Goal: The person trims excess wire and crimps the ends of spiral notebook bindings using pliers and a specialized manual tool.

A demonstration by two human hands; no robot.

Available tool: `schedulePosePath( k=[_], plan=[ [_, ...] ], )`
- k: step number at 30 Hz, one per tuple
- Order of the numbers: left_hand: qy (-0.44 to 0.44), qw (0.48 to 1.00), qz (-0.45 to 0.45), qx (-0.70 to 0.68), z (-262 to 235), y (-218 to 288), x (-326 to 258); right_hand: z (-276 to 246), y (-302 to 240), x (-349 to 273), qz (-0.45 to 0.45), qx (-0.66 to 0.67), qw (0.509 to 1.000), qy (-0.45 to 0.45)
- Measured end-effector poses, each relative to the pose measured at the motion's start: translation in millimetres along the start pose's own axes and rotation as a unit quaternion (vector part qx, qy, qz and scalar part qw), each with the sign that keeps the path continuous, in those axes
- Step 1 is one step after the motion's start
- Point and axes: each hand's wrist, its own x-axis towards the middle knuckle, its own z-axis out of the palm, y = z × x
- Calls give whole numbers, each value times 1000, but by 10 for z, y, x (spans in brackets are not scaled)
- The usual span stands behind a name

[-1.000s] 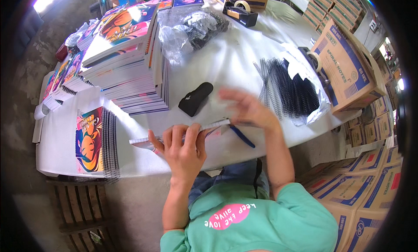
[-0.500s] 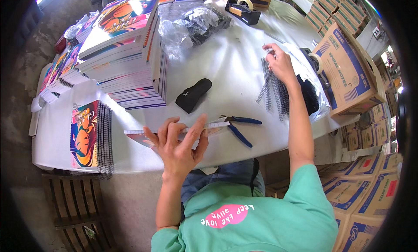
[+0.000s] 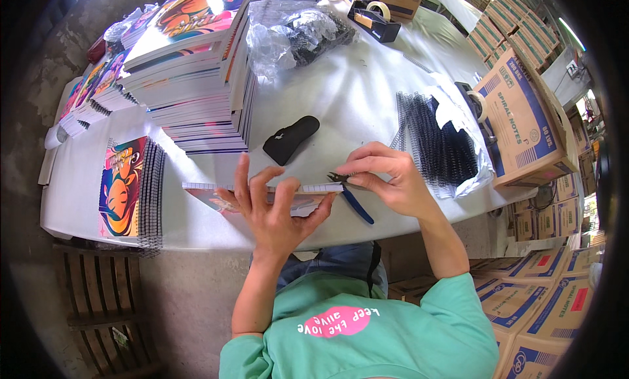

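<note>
My left hand [image 3: 272,205] grips a colourful notebook [image 3: 314,190], its white page edges facing up. The thumb is on the near side and the fingers reach over the edge. By the notebook's right end my right hand [image 3: 390,179] is closed in a pinch; whatever is between its fingertips is hidden. Diagonal cutting pliers [image 3: 357,207] with blue handles lie right there, their dark jaws beside the fingertips and one handle covered by the hand. Beyond the notebook lies a black, elongated object [image 3: 290,140]. A pile of black spiral coils [image 3: 436,140] is right of my right hand.
A tall stack of notebooks [image 3: 196,110] stands at the back left. Coil-bound notebooks [image 3: 128,189] lie at the left edge. Behind are a plastic bag [image 3: 295,38] and a tape dispenser [image 3: 377,22]. A cardboard box [image 3: 524,123] stands at right; more boxes [image 3: 544,294] are below.
My right hand has come from the coil pile down and left to the notebook's right end, covering part of the pliers. My left hand keeps holding the notebook. The view has shifted slightly.
</note>
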Motion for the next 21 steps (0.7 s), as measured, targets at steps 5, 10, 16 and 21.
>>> schedulePosePath(
  k=[5,10,16,21],
  plan=[
    [-7,1000,2,-27,-30,-11,12,-50,23,57,-45,-17,999,5],
    [-7,999,-1,-40,-43,-9,3,-18,40,49,-52,19,998,-30],
    [-15,999,-4,-49,-70,-8,7,-49,34,68,-33,66,995,-74],
    [-45,997,-27,-50,-142,35,106,-227,12,153,-1,65,983,-173]
  ],
)
